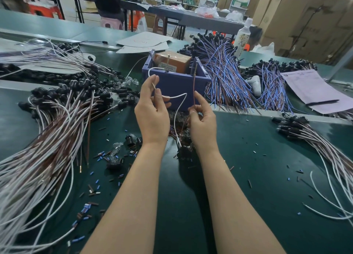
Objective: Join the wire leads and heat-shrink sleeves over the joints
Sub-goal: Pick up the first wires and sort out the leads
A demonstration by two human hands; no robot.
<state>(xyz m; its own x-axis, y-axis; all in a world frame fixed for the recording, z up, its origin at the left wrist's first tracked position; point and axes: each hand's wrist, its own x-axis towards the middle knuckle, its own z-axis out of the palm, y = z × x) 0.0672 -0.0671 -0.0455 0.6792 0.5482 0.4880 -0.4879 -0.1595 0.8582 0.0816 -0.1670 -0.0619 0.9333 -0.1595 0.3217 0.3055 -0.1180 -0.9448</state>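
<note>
My left hand pinches a white wire lead between thumb and fingertips; a bare stripped end sticks up past the fingers. My right hand pinches a brown wire lead that stands upright in front of the blue bin. Both leads run down to a black lamp holder hanging between my wrists above the green table. Small blue, black and brown sleeve pieces lie scattered on the table.
A blue plastic bin with a brown box inside stands just behind my hands. Big bundles of white-and-brown leads lie left and right, blue-and-brown ones behind. A paper sheet with a pen lies right.
</note>
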